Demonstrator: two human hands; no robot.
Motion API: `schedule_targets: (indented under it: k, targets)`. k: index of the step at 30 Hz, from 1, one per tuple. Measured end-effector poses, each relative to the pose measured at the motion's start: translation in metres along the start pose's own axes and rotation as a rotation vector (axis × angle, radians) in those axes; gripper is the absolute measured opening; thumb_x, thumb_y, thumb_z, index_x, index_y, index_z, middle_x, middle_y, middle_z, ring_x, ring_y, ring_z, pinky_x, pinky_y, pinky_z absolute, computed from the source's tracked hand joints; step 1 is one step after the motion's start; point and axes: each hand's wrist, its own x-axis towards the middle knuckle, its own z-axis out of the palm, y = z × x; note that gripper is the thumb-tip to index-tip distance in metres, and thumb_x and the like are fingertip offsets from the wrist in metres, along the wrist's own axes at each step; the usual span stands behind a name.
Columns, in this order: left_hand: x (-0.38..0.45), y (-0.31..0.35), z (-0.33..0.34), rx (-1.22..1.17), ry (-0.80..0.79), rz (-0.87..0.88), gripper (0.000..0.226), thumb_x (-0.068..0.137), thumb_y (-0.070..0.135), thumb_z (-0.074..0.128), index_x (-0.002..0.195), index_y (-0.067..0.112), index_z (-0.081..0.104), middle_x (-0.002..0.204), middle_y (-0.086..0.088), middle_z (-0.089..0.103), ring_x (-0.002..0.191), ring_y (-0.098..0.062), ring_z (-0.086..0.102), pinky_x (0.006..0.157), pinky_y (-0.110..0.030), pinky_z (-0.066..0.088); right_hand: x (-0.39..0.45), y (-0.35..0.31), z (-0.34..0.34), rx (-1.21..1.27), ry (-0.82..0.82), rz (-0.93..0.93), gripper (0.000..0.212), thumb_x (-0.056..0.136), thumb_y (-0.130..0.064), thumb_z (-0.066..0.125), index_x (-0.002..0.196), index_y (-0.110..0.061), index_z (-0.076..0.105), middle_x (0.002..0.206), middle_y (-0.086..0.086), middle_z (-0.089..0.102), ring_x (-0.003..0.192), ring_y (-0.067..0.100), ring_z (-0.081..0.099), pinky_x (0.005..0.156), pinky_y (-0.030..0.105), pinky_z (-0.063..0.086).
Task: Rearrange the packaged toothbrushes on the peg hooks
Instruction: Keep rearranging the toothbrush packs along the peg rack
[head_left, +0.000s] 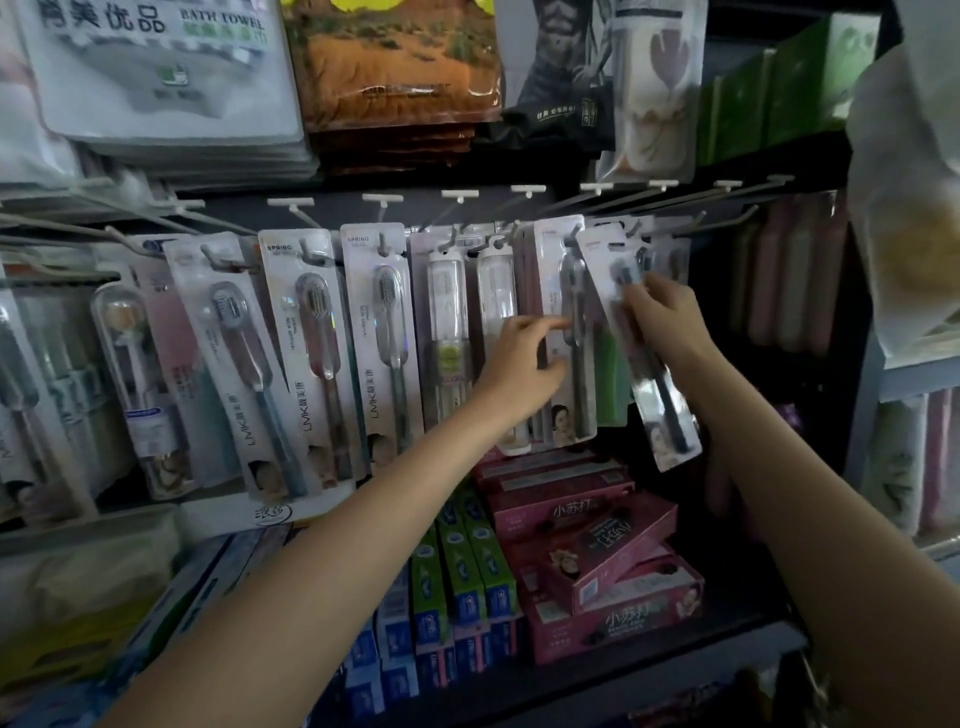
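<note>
Head view looks at a dark shop rack (779, 639) whose row of white-tipped hooks (382, 200) serves as the landmark. Hanging from the hooks are carded toothbrushes (314, 353), side by side across the width. Toward the right end of the hooks, the right hand (662, 317) grips one tilted pack (636, 348) near its top, fingers curled round the card; its upper edge sits just below a hook tip, and whether it hangs on the hook is unclear. Just left of it, the left hand (524, 364) pinches the edge of a hanging pack (566, 332) between thumb and fingers. Above the hooks hang towel bags (156, 67) and other packets. Below the hooks, a shelf holds pink boxes (597, 561) and green and blue boxes (457, 577) standing on end. Right of the hooks stand pale shelves (883, 374) with more goods.
</note>
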Motion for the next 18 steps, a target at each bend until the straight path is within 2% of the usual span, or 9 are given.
schedule_targets:
  k: [4, 6, 8, 10, 11, 13, 15, 18]
  targets:
    - [0.007, 0.005, 0.009, 0.007, 0.049, 0.002, 0.046, 0.093, 0.014, 0.048, 0.138, 0.015, 0.037, 0.143, -0.006, 0.033, 0.116, -0.016, 0.044, 0.084, -0.009, 0.02, 0.019, -0.003, -0.004, 0.068, 0.065, 0.08, 0.026, 0.09, -0.017, 0.051, 0.065, -0.011, 0.049, 0.055, 0.0, 0.044, 0.042, 0.004, 0.042, 0.044, 0.017, 0.034]
    - [0.006, 0.006, 0.012, 0.027, 0.05, 0.02, 0.048, 0.093, 0.012, 0.048, 0.139, 0.015, 0.035, 0.144, -0.004, 0.032, 0.12, -0.016, 0.043, 0.083, -0.009, 0.021, 0.018, 0.004, -0.002, 0.063, 0.068, 0.145, 0.018, 0.089, -0.017, 0.053, 0.072, -0.011, 0.053, 0.057, 0.0, 0.048, 0.048, 0.008, 0.044, 0.045, 0.019, 0.035]
    - [0.003, 0.004, 0.012, 0.024, 0.057, 0.044, 0.049, 0.092, 0.009, 0.048, 0.138, 0.016, 0.037, 0.143, -0.004, 0.033, 0.126, -0.015, 0.037, 0.09, -0.011, 0.02, 0.011, 0.01, 0.002, -0.015, 0.058, 0.15, 0.008, 0.089, -0.019, 0.054, 0.09, -0.012, 0.055, 0.071, 0.0, 0.054, 0.061, 0.012, 0.05, 0.054, 0.024, 0.04]
    - [-0.003, -0.002, 0.009, 0.019, 0.117, 0.078, 0.046, 0.09, 0.005, 0.05, 0.134, 0.016, 0.043, 0.138, -0.003, 0.036, 0.121, -0.009, 0.038, 0.096, -0.011, 0.021, 0.0, 0.014, 0.004, -0.138, 0.109, 0.07, 0.03, 0.09, -0.024, 0.055, 0.114, -0.007, 0.05, 0.097, 0.004, 0.054, 0.084, 0.017, 0.054, 0.072, 0.029, 0.044]
    - [-0.007, -0.007, 0.005, 0.029, 0.172, 0.098, 0.044, 0.089, 0.004, 0.051, 0.131, 0.016, 0.046, 0.135, -0.003, 0.038, 0.115, -0.005, 0.038, 0.096, -0.009, 0.025, -0.006, 0.012, 0.006, -0.192, 0.172, -0.003, 0.036, 0.09, -0.024, 0.055, 0.118, -0.004, 0.047, 0.109, 0.008, 0.05, 0.095, 0.02, 0.052, 0.081, 0.031, 0.044]
    - [-0.014, -0.018, -0.006, 0.05, 0.314, 0.146, 0.039, 0.087, 0.001, 0.052, 0.123, 0.013, 0.053, 0.127, -0.002, 0.042, 0.107, -0.002, 0.04, 0.096, -0.007, 0.032, -0.021, -0.004, 0.018, -0.202, 0.257, -0.181, 0.031, 0.091, -0.018, 0.052, 0.116, -0.001, 0.049, 0.117, 0.013, 0.046, 0.103, 0.026, 0.051, 0.089, 0.035, 0.044]
    - [-0.023, -0.028, -0.021, 0.052, 0.448, 0.172, 0.034, 0.084, -0.003, 0.052, 0.115, 0.011, 0.057, 0.117, 0.001, 0.043, 0.102, -0.006, 0.047, 0.092, -0.013, 0.042, -0.035, -0.023, 0.041, -0.163, 0.193, -0.316, 0.023, 0.09, -0.01, 0.051, 0.111, -0.002, 0.052, 0.111, 0.008, 0.045, 0.098, 0.023, 0.052, 0.085, 0.031, 0.047]
    - [-0.04, -0.042, -0.052, 0.072, 0.624, 0.204, 0.03, 0.082, -0.007, 0.05, 0.107, 0.008, 0.058, 0.109, 0.004, 0.04, 0.097, -0.011, 0.051, 0.082, -0.015, 0.045, -0.056, -0.051, 0.08, -0.043, 0.069, -0.415, 0.018, 0.089, -0.006, 0.051, 0.107, -0.005, 0.053, 0.104, 0.002, 0.045, 0.084, 0.006, 0.05, 0.071, 0.009, 0.043]
